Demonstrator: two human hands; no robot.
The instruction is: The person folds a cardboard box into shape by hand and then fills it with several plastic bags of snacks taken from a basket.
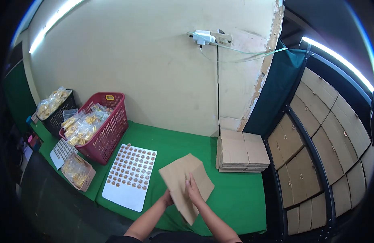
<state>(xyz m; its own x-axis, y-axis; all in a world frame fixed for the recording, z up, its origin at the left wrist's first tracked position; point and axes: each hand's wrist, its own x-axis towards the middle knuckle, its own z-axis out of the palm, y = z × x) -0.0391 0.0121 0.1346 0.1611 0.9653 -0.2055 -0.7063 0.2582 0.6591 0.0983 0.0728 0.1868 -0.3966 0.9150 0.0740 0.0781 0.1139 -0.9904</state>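
Observation:
A brown cardboard box [181, 172], partly unfolded and tilted, is held up over the green-covered table [235, 202]. My left hand [167, 197] grips its left lower edge, with the fingers mostly hidden behind the cardboard. My right hand [193, 191] is on the near side, its fingers pointing up along a panel and closed against the board. To the left of the box lies a white sheet of round brown stickers [124, 197]. A stack of flattened cardboard boxes [241, 150] sits to the right, against the wall.
A maroon basket [121, 121] full of bagged yellow pieces stands at the left, beside a black basket [67, 109] and a small pink basket [86, 182]. Another sticker sheet [59, 156] lies there. Boxes [332, 133] fill a black rack on the right. A cable [218, 89] hangs from the wall socket.

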